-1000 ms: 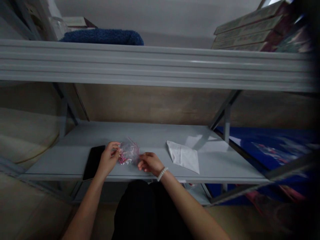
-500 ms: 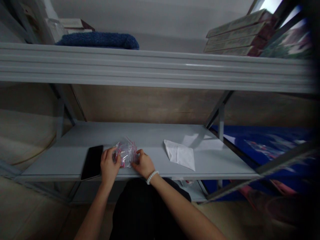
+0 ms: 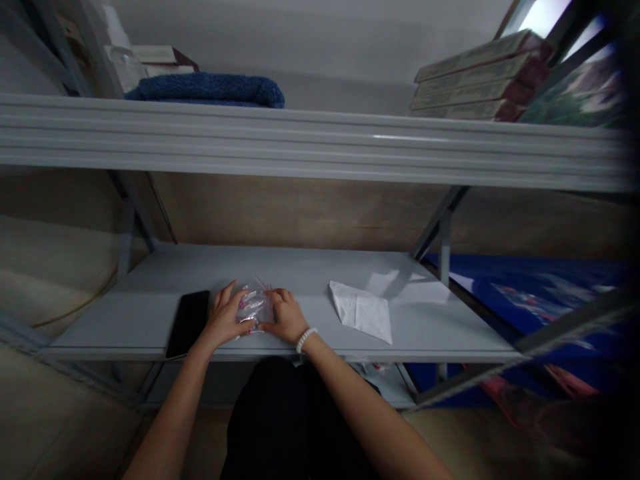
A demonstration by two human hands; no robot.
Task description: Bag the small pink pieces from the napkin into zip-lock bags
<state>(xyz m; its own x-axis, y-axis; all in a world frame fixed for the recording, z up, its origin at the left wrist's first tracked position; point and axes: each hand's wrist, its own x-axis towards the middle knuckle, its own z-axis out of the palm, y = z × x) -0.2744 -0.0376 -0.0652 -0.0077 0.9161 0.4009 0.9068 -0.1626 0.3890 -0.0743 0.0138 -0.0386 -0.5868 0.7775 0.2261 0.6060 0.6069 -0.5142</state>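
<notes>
A clear plastic bag [image 3: 256, 304] with pink edges and small pink bits inside lies on the grey shelf board [image 3: 295, 267]. My left hand [image 3: 226, 319] grips its left side, thumb toward the front corner and fingers curved over the edge. On its right side my right hand [image 3: 287, 317], with a white beaded bracelet at the wrist, grips it between thumb and fingers. A black tablet-like object [image 3: 187, 323] lies flat just left of my left hand. Farther right rests a white folded paper or cloth packet [image 3: 361, 312], touched by neither hand.
A thick grey beam [image 3: 320, 143] crosses above the board. On the upper level are a folded blue towel [image 3: 210, 89] and stacked boxes [image 3: 475, 83]. Slanted metal braces [image 3: 443, 227] stand at both sides. Blue printed material [image 3: 540, 300] shows at the right.
My left hand has shifted slightly right, its thumb now lower on the bag. My right hand's fingers reach higher along the bag's right side. The view has moved slightly.
</notes>
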